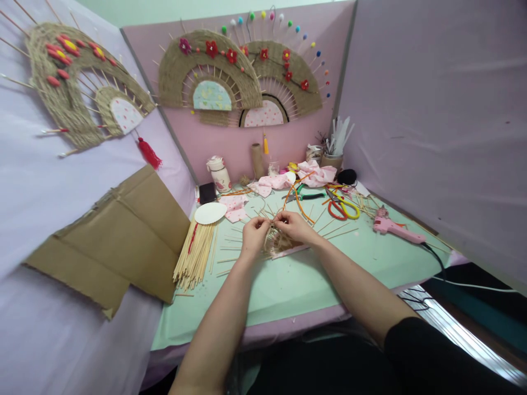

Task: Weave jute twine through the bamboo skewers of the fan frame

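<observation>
A: Head view. State the position of the workpiece.
B: A half-round fan frame [290, 252] lies on the tabletop [284, 282], centred before the person, flat edge nearest. Thin wooden sticks [341, 233] radiate from it to both sides.
A: Condition of each grip?
B: Left grip [254, 237]: thumb and fingers pressed together, apparently pinching a thin strand [272, 221]. Right grip [293, 225]: likewise closed, just beside the left, apparently on the same strand. Exact contact is too small to confirm.
A: Which step is in hand?
B: In my judgement, working the strand among the sticks by fingertip. Whether it is being knotted or woven, I cannot tell.
A: Requirement of the next move?
B: I judge steady tension from both grips, without pulling the sticks out of their spread.
A: Tools?
B: Red-handled scissors [337, 210] and green-handled cutters [312, 195] lie beyond the frame; a pink glue gun [398, 230] lies well to the right. None is held.
</observation>
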The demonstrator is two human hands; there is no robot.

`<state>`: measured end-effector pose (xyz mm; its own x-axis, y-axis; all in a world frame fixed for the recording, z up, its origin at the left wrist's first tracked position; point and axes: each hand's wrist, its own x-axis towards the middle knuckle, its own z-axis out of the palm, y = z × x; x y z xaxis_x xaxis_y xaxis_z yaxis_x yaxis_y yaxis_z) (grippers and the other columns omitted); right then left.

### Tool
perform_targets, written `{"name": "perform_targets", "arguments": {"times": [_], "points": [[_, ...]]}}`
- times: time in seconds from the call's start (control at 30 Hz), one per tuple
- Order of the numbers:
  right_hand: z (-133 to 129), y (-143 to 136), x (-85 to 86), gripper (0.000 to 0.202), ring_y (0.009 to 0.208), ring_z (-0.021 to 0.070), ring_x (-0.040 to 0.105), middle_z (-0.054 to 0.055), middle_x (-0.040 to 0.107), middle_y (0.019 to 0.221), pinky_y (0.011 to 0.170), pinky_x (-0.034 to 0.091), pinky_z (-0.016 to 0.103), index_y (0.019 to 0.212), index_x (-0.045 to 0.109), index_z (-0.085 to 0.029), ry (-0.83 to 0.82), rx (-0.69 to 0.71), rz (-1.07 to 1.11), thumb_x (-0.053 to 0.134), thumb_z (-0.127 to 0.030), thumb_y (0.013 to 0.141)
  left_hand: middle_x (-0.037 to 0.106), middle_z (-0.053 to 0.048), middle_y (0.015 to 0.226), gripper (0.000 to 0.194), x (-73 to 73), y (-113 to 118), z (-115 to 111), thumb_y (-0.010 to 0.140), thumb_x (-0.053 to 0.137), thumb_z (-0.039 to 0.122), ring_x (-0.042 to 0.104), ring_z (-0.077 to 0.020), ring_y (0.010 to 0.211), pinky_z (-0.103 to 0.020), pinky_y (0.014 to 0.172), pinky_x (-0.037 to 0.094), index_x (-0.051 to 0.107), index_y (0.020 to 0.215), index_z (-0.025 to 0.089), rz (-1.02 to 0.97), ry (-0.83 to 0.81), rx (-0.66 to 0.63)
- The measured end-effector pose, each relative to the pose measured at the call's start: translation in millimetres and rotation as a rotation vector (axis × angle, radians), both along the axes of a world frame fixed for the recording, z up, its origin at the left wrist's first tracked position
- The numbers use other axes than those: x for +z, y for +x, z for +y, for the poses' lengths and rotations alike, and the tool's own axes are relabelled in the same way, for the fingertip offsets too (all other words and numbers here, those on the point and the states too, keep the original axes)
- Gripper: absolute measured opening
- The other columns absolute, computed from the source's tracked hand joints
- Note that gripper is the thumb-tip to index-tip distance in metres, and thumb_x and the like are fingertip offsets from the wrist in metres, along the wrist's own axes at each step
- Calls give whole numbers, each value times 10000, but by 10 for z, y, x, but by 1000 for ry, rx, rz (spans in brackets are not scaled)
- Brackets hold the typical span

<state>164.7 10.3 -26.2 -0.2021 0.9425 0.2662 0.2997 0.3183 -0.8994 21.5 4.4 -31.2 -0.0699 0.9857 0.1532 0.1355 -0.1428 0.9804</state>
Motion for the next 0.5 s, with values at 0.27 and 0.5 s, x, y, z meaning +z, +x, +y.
{"name": "perform_targets", "arguments": {"times": [0.27,0.5], "points": [[8,13,39,311,644,128,499,5,580,660,644,380,251,672,593,-153,-22,-91,15,538,-449,750,606,-1,651,122,1,25,-50,697,574,266,538,-115,622,-233,633,408,608,699,149,177,112,-14],[44,30,-11,408,559,109,423,-26,451,550,580,332,249,559,490,-170,13,-112,21,472,-503,793,608,-2,648,130,-23,53,-63,715,547,272,540,-119,622,-236,626,402,598,681,157,287,143,-44]]}}
